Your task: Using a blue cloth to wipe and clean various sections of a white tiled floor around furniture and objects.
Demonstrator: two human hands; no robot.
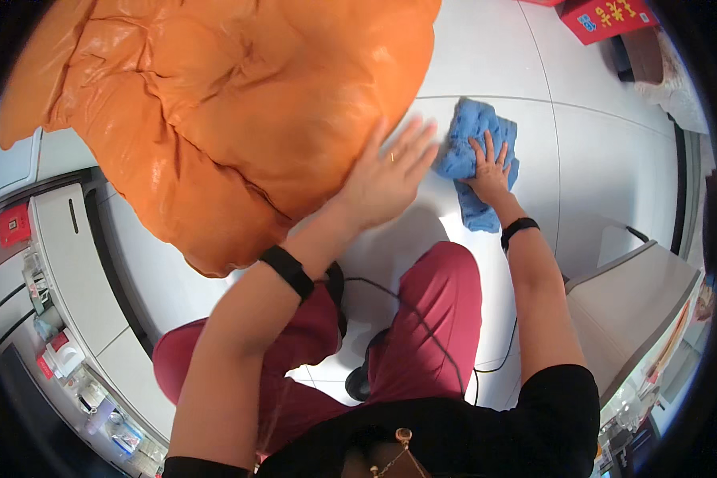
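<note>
My right hand (491,170) presses down with spread fingers on a folded blue cloth (484,206) that lies on the tiled floor. My left hand (388,173) is raised in front of the lower right side of a large orange bean bag (263,119) with a glossy, creased cover. Its fingers point away from me, and nothing is in its grasp. Motion blurs this hand, and whether it touches the bean bag I cannot tell. A black band circles each wrist.
White floor tiles (615,179) surround my knees. A low white cabinet (74,239) with small items on top runs along the left. Another cabinet (633,310) stands at the right. Red boxes (609,18) sit at the far right. A black cable (418,316) crosses my leg.
</note>
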